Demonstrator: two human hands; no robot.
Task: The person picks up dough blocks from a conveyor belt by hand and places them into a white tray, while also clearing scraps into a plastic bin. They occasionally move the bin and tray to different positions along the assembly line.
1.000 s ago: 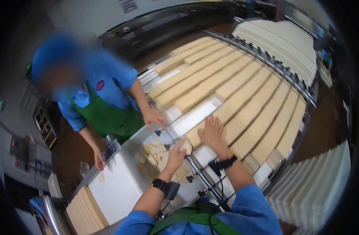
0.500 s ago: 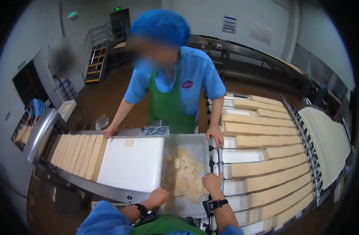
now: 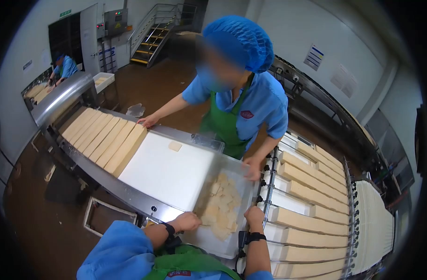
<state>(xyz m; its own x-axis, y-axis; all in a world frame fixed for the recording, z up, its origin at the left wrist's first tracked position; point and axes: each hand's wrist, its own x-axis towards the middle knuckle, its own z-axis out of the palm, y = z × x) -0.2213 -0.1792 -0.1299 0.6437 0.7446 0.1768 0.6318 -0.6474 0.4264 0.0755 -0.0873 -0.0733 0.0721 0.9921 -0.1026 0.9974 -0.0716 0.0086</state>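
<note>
A shallow metal tray holds several broken pale wafer pieces and sits between a white belt and roller rails. My left hand is curled over the tray's near rim, beside the pieces. My right hand is closed on the tray's right rim, next to the rail knobs. Across the line, a co-worker in a blue hairnet and green apron has one hand on the tray's far corner and the other hand on the belt's far edge.
Long rows of stacked wafers lie on the belt at the left, and one loose piece lies on the white belt. More wafer rows fill the roller lanes at the right. Another person works at the back left.
My view has swung left and up from the right-hand lanes to the tray and belt. My left hand dropped its piece and moved to the tray's near rim; my right hand left the wafer rows for the tray's right rim.
</note>
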